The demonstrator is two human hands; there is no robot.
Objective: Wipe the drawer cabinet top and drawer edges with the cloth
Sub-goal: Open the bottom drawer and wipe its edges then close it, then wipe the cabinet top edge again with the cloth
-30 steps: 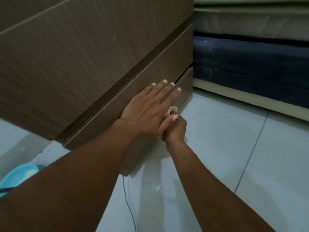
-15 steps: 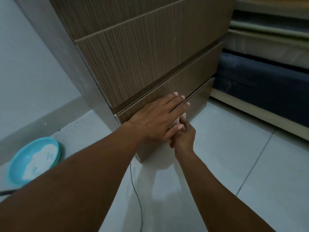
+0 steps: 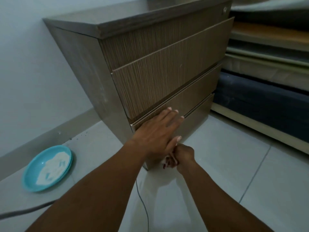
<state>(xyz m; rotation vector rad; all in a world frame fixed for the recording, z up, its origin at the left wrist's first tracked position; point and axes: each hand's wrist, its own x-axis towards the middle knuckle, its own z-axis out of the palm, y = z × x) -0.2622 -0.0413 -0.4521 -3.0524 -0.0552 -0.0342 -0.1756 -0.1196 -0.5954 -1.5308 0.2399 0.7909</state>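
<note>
Wood-grain drawer cabinet (image 3: 160,77) stands on the pale tiled floor (image 3: 234,173) against the wall, its top edge running along the upper part of the view and three drawer fronts stacked below it. The left hand (image 3: 157,136) lies flat and released against the lowest drawer front (image 3: 192,114), fingers spread and pointing up toward the seam above it, grasping nothing. Just beneath it, partly covered by the left palm, the right hand (image 3: 179,157) is clenched low against the cabinet's bottom front, near the corner. A small pale scrap shows between its curled fingers, which seems to be the cloth (image 3: 164,162), though most of it is hidden and its shape cannot be made out. To the left on the floor, well apart from the hands, sits a turquoise plate (image 3: 33,180) with something pale lying in it. A thin cable (image 3: 143,206) trails across the tiles between the two forearms. Stacked mattresses (image 3: 267,77) fill the right side, just beside the cabinet.
</note>
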